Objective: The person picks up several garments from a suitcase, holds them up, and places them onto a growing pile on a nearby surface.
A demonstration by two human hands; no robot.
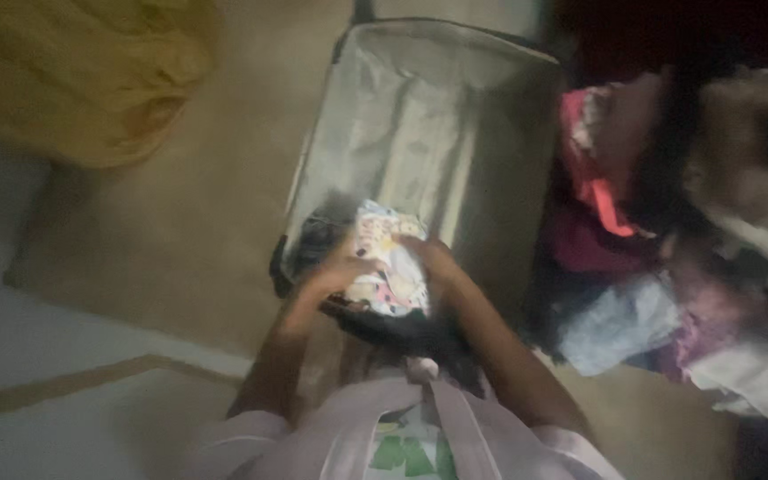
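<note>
Both hands — left hand [340, 271], right hand [428, 258] — closed their fingers on a folded, pale, colourfully printed garment [388, 258] at the near end of the open grey fabric-lined suitcase [437, 107] — best pressed flat, edges kept square.

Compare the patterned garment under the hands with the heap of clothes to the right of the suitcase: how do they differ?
The patterned garment is a single compact folded piece; the clothes heap is many loose, jumbled pieces. The garment lies inside the open grey suitcase at its near end; the heap lies outside it, to the right. The left hand and right hand rest on the garment; nothing touches the heap. Both are fabric showing pale and pink tones.
</note>
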